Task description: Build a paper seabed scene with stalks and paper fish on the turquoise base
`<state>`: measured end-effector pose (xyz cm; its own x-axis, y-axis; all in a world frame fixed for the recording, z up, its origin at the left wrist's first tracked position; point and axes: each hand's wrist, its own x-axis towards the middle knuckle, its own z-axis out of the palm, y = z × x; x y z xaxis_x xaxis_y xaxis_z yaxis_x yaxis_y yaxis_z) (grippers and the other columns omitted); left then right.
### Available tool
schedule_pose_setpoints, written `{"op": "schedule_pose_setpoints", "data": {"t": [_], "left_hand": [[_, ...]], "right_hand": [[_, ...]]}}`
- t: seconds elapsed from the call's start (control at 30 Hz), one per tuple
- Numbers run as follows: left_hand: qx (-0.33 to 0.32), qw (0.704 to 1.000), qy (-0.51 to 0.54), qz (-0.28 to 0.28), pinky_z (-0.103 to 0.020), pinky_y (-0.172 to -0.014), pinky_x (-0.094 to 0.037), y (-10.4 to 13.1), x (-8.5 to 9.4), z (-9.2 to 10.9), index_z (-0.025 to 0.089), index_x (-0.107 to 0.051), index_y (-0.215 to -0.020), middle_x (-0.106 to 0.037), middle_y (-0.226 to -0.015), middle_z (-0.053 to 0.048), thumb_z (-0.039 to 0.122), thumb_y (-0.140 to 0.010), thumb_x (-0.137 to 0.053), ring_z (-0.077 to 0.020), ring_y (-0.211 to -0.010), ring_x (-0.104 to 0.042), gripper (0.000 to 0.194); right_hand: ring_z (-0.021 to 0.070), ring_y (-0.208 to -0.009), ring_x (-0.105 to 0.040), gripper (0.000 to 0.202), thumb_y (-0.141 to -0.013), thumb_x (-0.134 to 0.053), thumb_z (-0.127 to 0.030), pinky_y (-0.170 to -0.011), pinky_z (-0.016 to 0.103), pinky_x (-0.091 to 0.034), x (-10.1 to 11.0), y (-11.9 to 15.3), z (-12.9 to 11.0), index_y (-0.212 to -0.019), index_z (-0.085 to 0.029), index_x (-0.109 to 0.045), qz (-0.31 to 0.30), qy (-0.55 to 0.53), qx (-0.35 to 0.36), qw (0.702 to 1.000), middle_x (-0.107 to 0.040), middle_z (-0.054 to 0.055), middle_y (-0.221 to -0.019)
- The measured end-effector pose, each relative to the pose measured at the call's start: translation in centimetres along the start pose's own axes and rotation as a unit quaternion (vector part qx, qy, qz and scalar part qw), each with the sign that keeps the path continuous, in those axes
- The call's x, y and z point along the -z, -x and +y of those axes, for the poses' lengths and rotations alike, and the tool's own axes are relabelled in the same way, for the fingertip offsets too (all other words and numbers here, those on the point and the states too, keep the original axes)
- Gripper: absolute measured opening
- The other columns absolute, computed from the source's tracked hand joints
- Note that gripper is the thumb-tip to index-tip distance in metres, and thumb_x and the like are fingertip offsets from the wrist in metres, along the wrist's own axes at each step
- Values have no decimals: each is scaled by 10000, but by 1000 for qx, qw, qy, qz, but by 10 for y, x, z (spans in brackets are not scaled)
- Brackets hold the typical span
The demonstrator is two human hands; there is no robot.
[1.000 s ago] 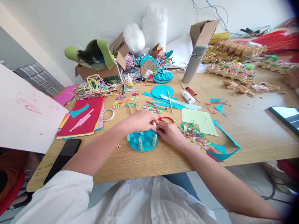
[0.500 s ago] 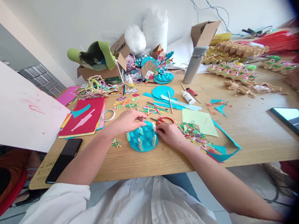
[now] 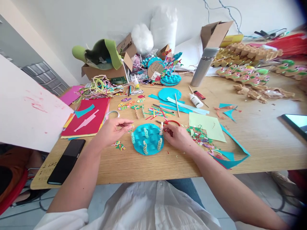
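Observation:
A blue round woven paper disc [image 3: 151,138] lies on the table before me, with several pale twisted spirals [image 3: 145,147] standing up from it. At its right rim my right hand [image 3: 176,135] pinches a white twisted spiral [image 3: 161,128]. My left hand [image 3: 114,130] is held just left of the disc, fingers stretched out and thumb a little apart from them. Beyond the right hand lie red-handled scissors [image 3: 173,122], partly hidden by it. A small cluster of colourful paper pieces [image 3: 119,145] rests below the left hand.
Paper scraps [image 3: 201,137] and a pale green sheet [image 3: 207,126] lie to the right. Further back are paper fish [image 3: 123,108], a white glue bottle [image 3: 196,100] and a grey flask [image 3: 203,68]. At left are a phone [image 3: 66,162], red paper [image 3: 86,116] and a tape roll [image 3: 111,115].
My left hand has drawn back leftward from above the disc, uncovering its upper left part. My right hand stays at the white spiral on the right rim. The view has shifted slightly.

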<state>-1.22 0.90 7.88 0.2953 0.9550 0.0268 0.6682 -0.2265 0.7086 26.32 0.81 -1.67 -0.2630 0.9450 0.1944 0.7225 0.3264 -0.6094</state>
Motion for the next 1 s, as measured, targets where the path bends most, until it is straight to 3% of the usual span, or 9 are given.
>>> {"op": "schedule_pose_setpoints", "data": {"t": [0.2, 0.37, 0.53, 0.6, 0.8, 1.0], "left_hand": [[-24, 999, -4, 42, -328, -879, -555, 20, -6, -8, 179, -699, -1086, -733, -1099, -75, 394, -880, -588, -200, -969, -697, 319], [-113, 971, -91, 189, -323, -916, -513, 47, -23, 1, 197, -674, -1045, -726, -1028, -54, 211, -916, -531, -176, -988, -659, 193], [-229, 922, -112, 292, -322, -843, -507, 82, -60, 11, 182, -629, -973, -673, -918, -44, -4, -829, -521, -168, -901, -625, 259], [-251, 924, -98, 271, -318, -805, -504, 93, -79, 12, 163, -615, -956, -654, -894, -52, -38, -800, -507, -166, -865, -603, 276], [-277, 947, -113, 114, -338, -793, -513, 100, -134, 19, 137, -616, -976, -652, -928, -80, -7, -823, -468, -193, -880, -569, 257], [-245, 938, -232, 75, -374, -913, -507, 82, -165, 23, 105, -595, -1172, -634, -1190, -118, 73, -895, -451, -236, -1057, -568, 313]], "right_hand": [[119, -570, -559, 262, -821, -464, -172, -583, 233, -388, 2, 0, 1, -938, -161, -698, 9, -43, -22, 999, -683, 32, -757], [125, -604, -574, 242, -822, -486, -182, -606, 239, -409, 3, 0, 3, -915, -160, -708, 27, -55, -15, 998, -680, 34, -767], [184, -816, -618, 173, -842, -553, -224, -754, 290, -457, 4, -4, 9, -902, -168, -705, 24, -45, 62, 997, -684, 74, -876], [201, -855, -613, 155, -857, -569, -232, -805, 320, -455, 5, -6, 11, -906, -177, -705, 9, -35, 87, 996, -683, 79, -877], [221, -867, -605, 112, -858, -617, -261, -798, 344, -448, 1, -10, 14, -811, -188, -688, -16, -24, 121, 992, -692, 82, -863], [206, -791, -579, 104, -829, -620, -199, -747, 323, -430, -4, -11, 15, -727, -181, -631, -11, -8, 123, 992, -657, 64, -764]]}}
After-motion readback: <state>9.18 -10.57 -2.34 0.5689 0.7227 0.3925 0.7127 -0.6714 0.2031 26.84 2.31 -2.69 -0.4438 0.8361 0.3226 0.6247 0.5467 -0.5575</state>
